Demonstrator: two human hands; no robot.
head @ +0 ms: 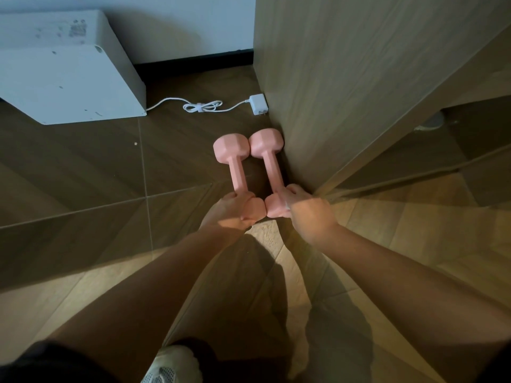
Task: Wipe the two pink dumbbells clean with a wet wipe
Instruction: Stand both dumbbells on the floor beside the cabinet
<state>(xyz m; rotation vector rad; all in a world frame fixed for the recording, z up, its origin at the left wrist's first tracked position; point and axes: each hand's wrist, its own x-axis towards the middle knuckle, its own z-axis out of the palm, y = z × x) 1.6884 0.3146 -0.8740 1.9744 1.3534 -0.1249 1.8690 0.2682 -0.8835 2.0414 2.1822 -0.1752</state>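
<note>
Two pink dumbbells lie side by side on the wooden floor, close against a wooden cabinet. My left hand (233, 208) grips the near end of the left dumbbell (235, 161), fingers curled round its handle where it meets the near head. My right hand (307, 208) grips the near end of the right dumbbell (269, 158) in the same way. A sliver of white shows under my right hand; I cannot tell whether it is a wipe. The far heads of both dumbbells are in plain view and touch each other.
The wooden cabinet (359, 92) stands directly right of the dumbbells. A white box-shaped appliance (63, 76) sits at the far left, its white cable and adapter (258, 104) lying on the floor behind the dumbbells. A white shoe (172, 364) shows at the bottom.
</note>
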